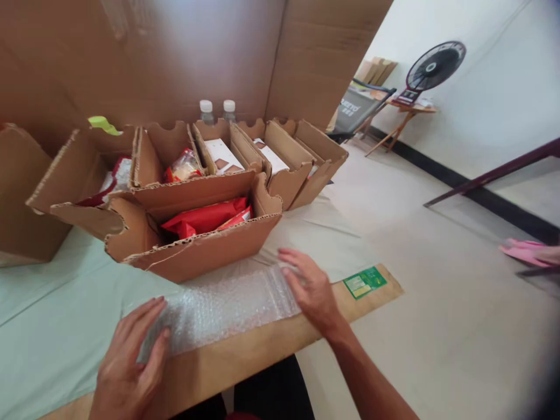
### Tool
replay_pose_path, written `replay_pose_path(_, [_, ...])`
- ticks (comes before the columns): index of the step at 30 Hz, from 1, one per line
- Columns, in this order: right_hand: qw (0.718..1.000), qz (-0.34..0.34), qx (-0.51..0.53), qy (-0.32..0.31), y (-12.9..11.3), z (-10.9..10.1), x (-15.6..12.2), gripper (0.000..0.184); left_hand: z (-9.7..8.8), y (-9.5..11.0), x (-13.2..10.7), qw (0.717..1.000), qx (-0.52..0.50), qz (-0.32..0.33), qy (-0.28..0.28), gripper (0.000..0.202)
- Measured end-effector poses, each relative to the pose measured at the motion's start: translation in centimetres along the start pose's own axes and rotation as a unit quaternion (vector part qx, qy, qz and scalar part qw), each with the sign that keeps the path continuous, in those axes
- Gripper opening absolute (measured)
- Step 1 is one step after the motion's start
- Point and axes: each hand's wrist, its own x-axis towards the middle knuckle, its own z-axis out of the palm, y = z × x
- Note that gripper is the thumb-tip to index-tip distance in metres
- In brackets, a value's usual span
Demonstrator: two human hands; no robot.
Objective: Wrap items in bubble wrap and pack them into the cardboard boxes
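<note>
A sheet of bubble wrap [227, 303] lies flat along the near edge of the table [56, 315]. My left hand [131, 361] rests on its left end, fingers stretched out flat. At the wrap's right end my right hand [310, 286] presses down with fingers spread. Neither hand holds anything. Just behind the wrap stands an open cardboard box [210, 245] with red packets [205, 217] inside.
Several more open cardboard boxes [280, 157] with packets and white cartons stand behind, before a tall cardboard wall. Two water bottles [217, 111] stand at the back. A green sticker [364, 281] marks the table edge. A fan [433, 67] and pink slippers [522, 252] are on the right.
</note>
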Motion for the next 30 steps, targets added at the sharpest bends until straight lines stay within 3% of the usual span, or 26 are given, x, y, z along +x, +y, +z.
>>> replay_pose_path(3, [0.983, -0.101, -0.045, -0.145, -4.1, 3.3, -1.8, 0.028, 1.0, -1.4, -0.8, 0.988, 0.054, 0.143, -0.033, 0.025])
replay_pose_path(6, [0.949, -0.145, -0.099, -0.262, -4.4, 5.2, -2.9, 0.037, 1.9, -3.0, -0.6, 0.978, 0.098, 0.177, -0.047, 0.026])
replay_pose_path(8, [0.953, -0.104, -0.145, -0.246, -1.9, 3.5, -3.9, 0.040, 2.1, -3.8, -0.4, 0.976, 0.100, 0.186, -0.051, 0.027])
replay_pose_path(11, [0.959, 0.031, -0.251, -0.130, 2.8, -2.1, -5.3, 0.031, 1.9, -3.9, -0.2, 0.976, 0.088, 0.190, -0.052, 0.026])
replay_pose_path(14, [0.955, 0.058, -0.286, -0.045, 4.7, -6.4, -5.2, 0.030, 0.7, -3.2, -0.2, 0.979, 0.067, 0.189, -0.044, 0.024])
replay_pose_path(16, [0.964, 0.023, -0.258, -0.056, 4.2, -6.6, -4.1, 0.032, -0.7, -3.0, -0.4, 0.986, 0.074, 0.149, -0.022, 0.025])
replay_pose_path(20, [0.964, -0.019, -0.215, -0.158, 3.0, -3.3, -1.0, 0.043, -3.6, -4.0, -1.1, 0.982, 0.184, 0.020, 0.043, 0.035])
replay_pose_path(23, [0.956, -0.013, -0.203, -0.211, 3.4, -1.3, 0.2, 0.036, -3.8, -4.9, -1.5, 0.966, 0.259, -0.028, -0.003, 0.050])
replay_pose_path(26, [0.962, -0.017, -0.174, -0.208, 3.5, -1.0, -0.5, 0.013, -2.7, -4.6, -1.5, 0.971, 0.219, -0.099, -0.012, 0.045])
replay_pose_path(30, [0.982, 0.026, -0.117, -0.147, 1.9, -1.8, -3.4, 0.014, -2.7, -3.2, -1.0, 0.978, 0.124, -0.167, 0.012, 0.029])
